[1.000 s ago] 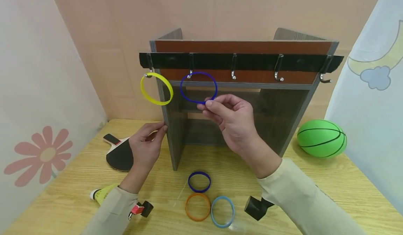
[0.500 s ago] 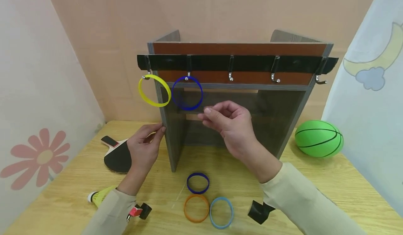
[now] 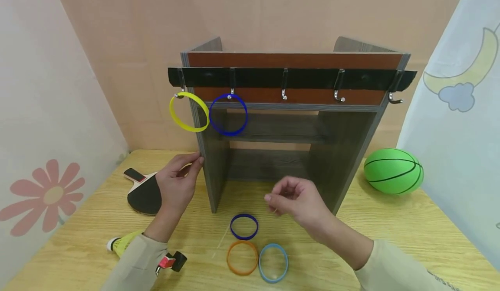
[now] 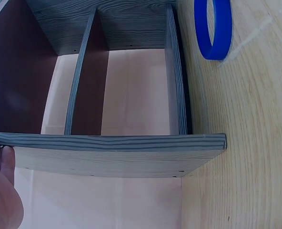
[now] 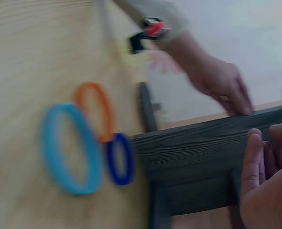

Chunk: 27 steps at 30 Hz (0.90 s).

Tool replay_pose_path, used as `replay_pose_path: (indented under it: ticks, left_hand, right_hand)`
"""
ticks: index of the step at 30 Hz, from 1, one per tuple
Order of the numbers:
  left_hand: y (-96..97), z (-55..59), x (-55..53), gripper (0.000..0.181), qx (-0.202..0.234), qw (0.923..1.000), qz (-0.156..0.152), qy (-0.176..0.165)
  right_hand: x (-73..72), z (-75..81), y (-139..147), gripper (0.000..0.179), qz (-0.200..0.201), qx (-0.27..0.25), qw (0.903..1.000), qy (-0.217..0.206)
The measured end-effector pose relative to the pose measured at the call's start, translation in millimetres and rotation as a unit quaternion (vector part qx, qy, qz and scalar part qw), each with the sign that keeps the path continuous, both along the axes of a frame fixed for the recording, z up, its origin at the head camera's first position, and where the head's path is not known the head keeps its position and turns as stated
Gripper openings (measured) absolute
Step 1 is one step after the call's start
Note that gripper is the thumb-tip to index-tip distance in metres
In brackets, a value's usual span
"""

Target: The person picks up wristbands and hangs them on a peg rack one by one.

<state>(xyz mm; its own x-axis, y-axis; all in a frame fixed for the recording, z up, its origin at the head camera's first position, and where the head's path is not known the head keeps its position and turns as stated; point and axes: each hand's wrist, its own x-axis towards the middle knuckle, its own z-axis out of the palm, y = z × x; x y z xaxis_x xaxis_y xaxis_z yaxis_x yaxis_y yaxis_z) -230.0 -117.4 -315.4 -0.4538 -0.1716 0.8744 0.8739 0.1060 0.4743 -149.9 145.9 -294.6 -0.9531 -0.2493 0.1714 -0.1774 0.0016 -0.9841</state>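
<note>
The right hand (image 3: 300,201), bent fingers empty, hangs nearer, right of the lower blue ring (image 3: 244,238); left hand (image 3: 177,182) pinches the rack (image 3: 216,174).

Head view: bright, even light, mostly sharp; wide-angle lean toward the edges
Counter (image 3: 320,269): faint glare by the light blue ring (image 3: 287,263)
Cabinet (image 3: 269,126): dim inside
Green ball (image 3: 393,171): soft shadow underneath
Left wrist view: cooler, fairly crisp
Right wrist view: duller, light blue ring smeared, right hand (image 5: 269,186) clearer
</note>
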Motion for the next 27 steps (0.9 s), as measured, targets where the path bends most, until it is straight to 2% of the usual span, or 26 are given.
replay_pose_path:
  ticks: [4,9,11,17,22,27]
  left_hand:
    - [3.1,8.0,8.2,0.016,0.006,1.0,-0.004,0.002]
    - [1.6,3.3,3.3,0.017,0.014,0.9999,-0.008,-0.003]
    - [2.2,4.1,4.1,0.018,0.009,0.9999,-0.006,-0.004]
    - [7.2,15.8,14.8,0.016,0.003,1.0,-0.009,0.0]
    - [7.9,15.8,15.5,0.016,0.003,1.0,-0.008,-0.003]
    - [8.0,15.2,15.9,0.015,0.008,1.0,-0.002,-0.001]
  right_hand:
    - [11.0,-22.6,6.8,0.018,0.03,0.072,0.9965,-0.029]
    - [16.6,-45.5,16.4,0.016,0.05,0.118,0.9907,-0.044]
    - [17.5,-52.1,20.2,0.016,0.05,0.128,0.9893,-0.048]
    - [20.0,-67.1,29.1,0.014,0.066,0.131,0.9877,-0.056]
    - [20.8,-77.5,33.9,0.012,0.076,0.142,0.9857,-0.051]
    - [18.1,-86.8,37.5,0.013,0.069,0.156,0.9842,-0.049]
